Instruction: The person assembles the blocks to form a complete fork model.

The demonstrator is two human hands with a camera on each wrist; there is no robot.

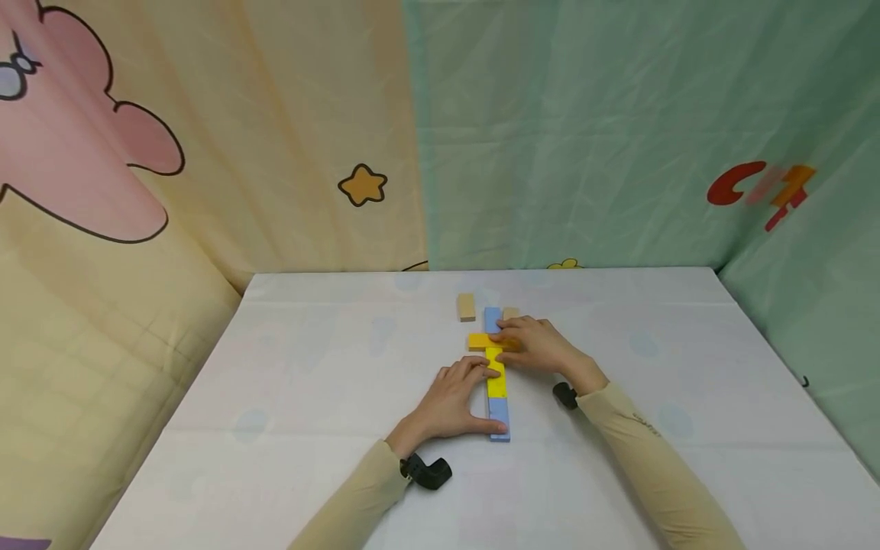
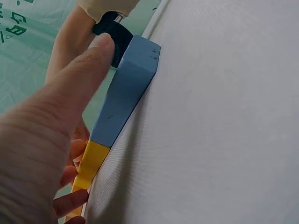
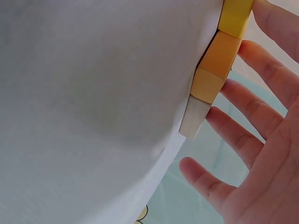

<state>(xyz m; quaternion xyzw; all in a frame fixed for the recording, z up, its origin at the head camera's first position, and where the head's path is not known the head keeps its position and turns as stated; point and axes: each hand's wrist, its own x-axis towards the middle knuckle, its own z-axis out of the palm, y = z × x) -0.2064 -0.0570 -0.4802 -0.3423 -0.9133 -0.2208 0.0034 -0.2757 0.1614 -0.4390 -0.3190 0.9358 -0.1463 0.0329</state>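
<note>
Flat blocks lie on the white table in a cross-like layout. A blue block forms the near end, with a yellow block beyond it. An orange block lies crosswise past the yellow one, and another blue block is at the far end. My left hand spans the row from its left side, thumb at the near blue block and fingers at the yellow one. My right hand rests its extended fingertips on the yellow and orange blocks, covering the orange block's right part, with one fingertip by a pale wooden block.
A second pale wooden block lies left of the far blue block. White cloth covers the table. Printed curtains hang behind and along the sides. A black wrist device is strapped to my left wrist, another to my right.
</note>
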